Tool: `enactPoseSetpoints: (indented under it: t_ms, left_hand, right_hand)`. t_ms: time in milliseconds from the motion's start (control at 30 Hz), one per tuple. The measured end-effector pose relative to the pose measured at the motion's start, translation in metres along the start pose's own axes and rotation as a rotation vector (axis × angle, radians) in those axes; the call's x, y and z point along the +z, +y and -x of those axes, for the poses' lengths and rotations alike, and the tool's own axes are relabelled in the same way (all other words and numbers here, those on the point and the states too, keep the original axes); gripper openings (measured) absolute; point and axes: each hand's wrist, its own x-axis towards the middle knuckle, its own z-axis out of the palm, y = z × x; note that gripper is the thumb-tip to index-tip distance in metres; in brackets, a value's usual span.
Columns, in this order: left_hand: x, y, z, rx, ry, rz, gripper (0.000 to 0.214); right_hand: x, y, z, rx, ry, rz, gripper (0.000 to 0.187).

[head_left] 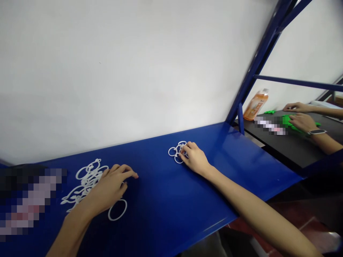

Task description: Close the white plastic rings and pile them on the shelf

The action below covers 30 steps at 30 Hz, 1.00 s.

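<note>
My left hand [112, 184] is over the right side of a tangled pile of thin white ring-shaped pieces [89, 178]. Its index finger points out to the right with the thumb apart, and nothing shows between them. Just below that hand, a single white ring [118, 210] lies on the blue tabletop. Farther right, my right hand [195, 157] has its fingers curled down on a small group of joined white rings [173, 151] flat on the table. Its fingertips partly cover that piece.
The blue table [150, 207] runs along a white wall. A blue metal frame [249, 78] rises at its right end. Beyond stands a black table [292, 150] with an orange bottle [255, 105], green pieces [288, 121] and a co-worker's hands [304, 123]. Something dark [16, 178] lies far left.
</note>
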Motion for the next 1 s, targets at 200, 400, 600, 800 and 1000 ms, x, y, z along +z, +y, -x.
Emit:
enactPoseSetpoints:
  t_ms: [200, 400, 600, 800, 1000]
  left_hand:
    - [0.001, 0.002, -0.007, -0.060, -0.037, 0.000, 0.019]
    - [-0.006, -0.022, 0.001, -0.046, -0.009, 0.005, 0.037]
    - [-0.002, -0.033, 0.007, -0.110, -0.042, -0.026, 0.029]
    - [0.003, -0.023, -0.002, -0.084, 0.007, -0.032, 0.016]
    - [-0.002, -0.004, -0.009, -0.110, 0.111, -0.034, 0.020]
  right_hand:
    - [0.005, -0.004, -0.001, 0.023, -0.006, 0.147, 0.013]
    - [0.004, -0.005, 0.000, 0.036, 0.007, 0.148, 0.014]
    - [0.008, -0.005, -0.004, 0.028, 0.031, 0.159, 0.013]
    - [0.007, -0.006, -0.005, 0.016, 0.088, 0.155, 0.012]
    - [-0.005, -0.017, 0.004, -0.087, 0.148, 0.016, 0.015]
